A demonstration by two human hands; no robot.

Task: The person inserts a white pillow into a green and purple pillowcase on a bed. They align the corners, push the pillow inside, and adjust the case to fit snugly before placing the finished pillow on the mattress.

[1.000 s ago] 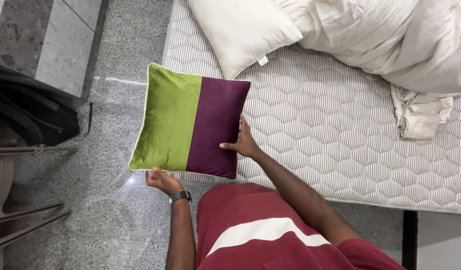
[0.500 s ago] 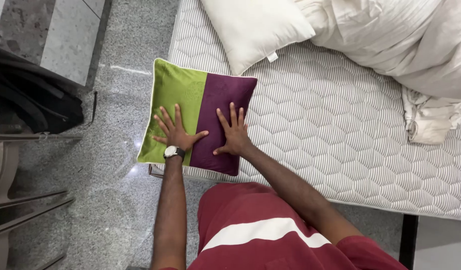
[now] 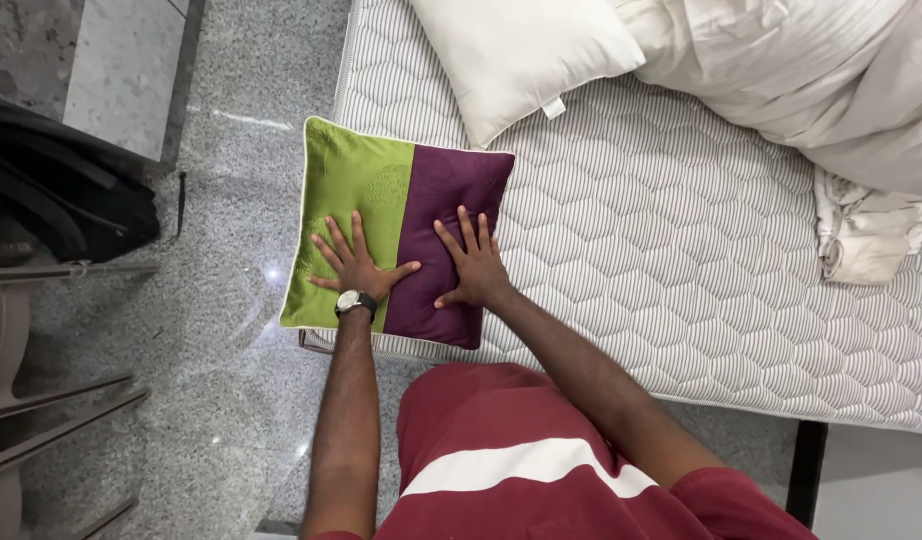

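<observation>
Leftmost, a dark bag (image 3: 66,205) slumps on the speckled, glossy stone floor (image 3: 231,330). Next, a square cushion (image 3: 396,180), half green, half plum satin with pale piping, lies at the corner of the hexagon-quilted mattress (image 3: 661,260). The left hand (image 3: 359,265) and right hand (image 3: 471,265) press flat on it, fingers spread, gripping nothing. Farther right lie a plain white pillow (image 3: 526,50) and rumpled cream bedding (image 3: 811,80).

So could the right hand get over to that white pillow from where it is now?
Probably yes. The right hand lies flat on the purple half of the cushion, and the white pillow lies just beyond it on the mattress, with only bare quilted surface between them.
</observation>
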